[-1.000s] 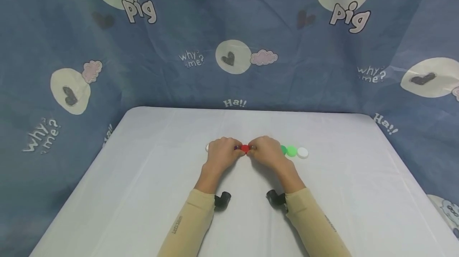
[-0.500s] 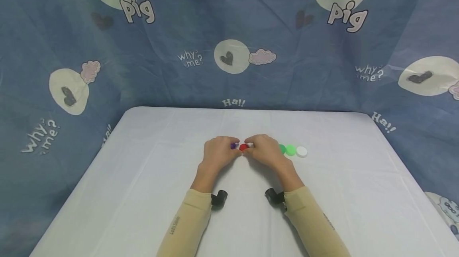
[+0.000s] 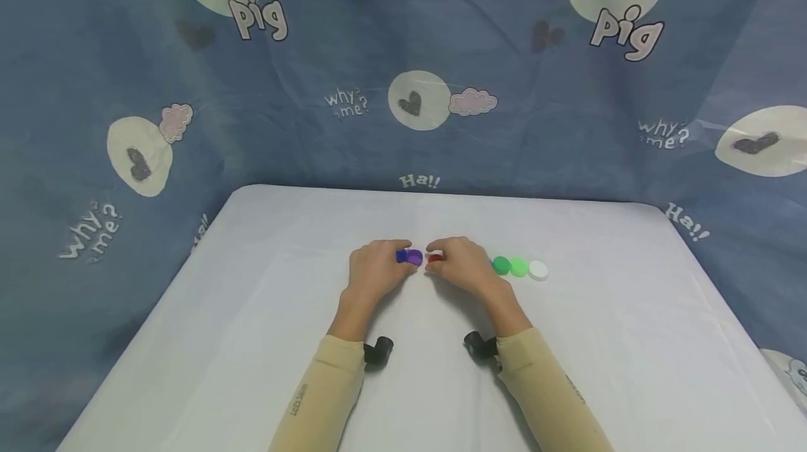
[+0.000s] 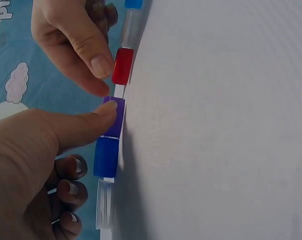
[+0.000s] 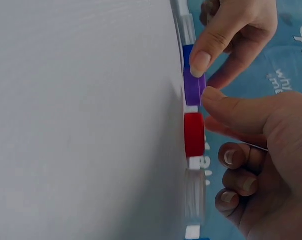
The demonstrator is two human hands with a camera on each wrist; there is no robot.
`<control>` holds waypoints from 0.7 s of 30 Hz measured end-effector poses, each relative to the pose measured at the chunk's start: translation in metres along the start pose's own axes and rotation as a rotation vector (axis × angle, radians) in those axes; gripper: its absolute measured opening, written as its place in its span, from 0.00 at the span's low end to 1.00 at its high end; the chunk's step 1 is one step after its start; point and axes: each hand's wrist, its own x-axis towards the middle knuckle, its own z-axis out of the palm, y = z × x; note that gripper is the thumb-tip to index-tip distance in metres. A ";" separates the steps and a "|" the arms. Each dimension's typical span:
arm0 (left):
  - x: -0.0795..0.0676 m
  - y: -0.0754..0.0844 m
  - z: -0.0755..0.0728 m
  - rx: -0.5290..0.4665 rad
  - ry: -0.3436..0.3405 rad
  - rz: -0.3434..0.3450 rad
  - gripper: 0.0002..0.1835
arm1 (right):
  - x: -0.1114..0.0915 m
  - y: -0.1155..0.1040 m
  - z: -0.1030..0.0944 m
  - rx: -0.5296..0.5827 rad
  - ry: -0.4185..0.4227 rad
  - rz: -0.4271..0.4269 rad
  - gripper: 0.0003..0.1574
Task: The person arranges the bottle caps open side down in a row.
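Observation:
Small round caps stand in a line across the white table. My left hand (image 3: pixel 374 266) has its thumb and forefinger on either side of a purple cap (image 3: pixel 414 258), a gap showing on the forefinger's side. Left of it is a blue cap (image 3: pixel 401 256), and in the left wrist view a clear cap (image 4: pixel 104 204) follows. My right hand (image 3: pixel 463 263) has its thumb and forefinger spread loosely about a red cap (image 3: pixel 435 258). A clear cap (image 5: pixel 194 196) comes beyond the red one in the right wrist view. The other fingers of both hands are curled loosely.
To the right of my right hand the line goes on with a green cap (image 3: pixel 501 265), a light green cap (image 3: pixel 519 267) and a white cap (image 3: pixel 539 270). The white table (image 3: pixel 429 382) ends at a blue patterned cloth (image 3: pixel 315 151) behind.
Both hands were close together at the red cap. My left hand has moved left to the purple cap, uncovering it and the blue one. My right hand has stayed near the red cap, fingers spread wider.

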 end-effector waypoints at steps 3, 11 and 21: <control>-0.001 -0.001 0.000 -0.002 0.010 -0.002 0.24 | 0.001 -0.004 0.000 0.014 -0.004 0.001 0.20; -0.001 0.001 0.002 0.004 0.010 0.015 0.19 | 0.002 -0.009 0.003 0.008 0.004 -0.017 0.17; -0.001 0.000 -0.001 -0.013 0.020 0.038 0.15 | 0.006 -0.008 0.007 0.026 -0.003 -0.026 0.15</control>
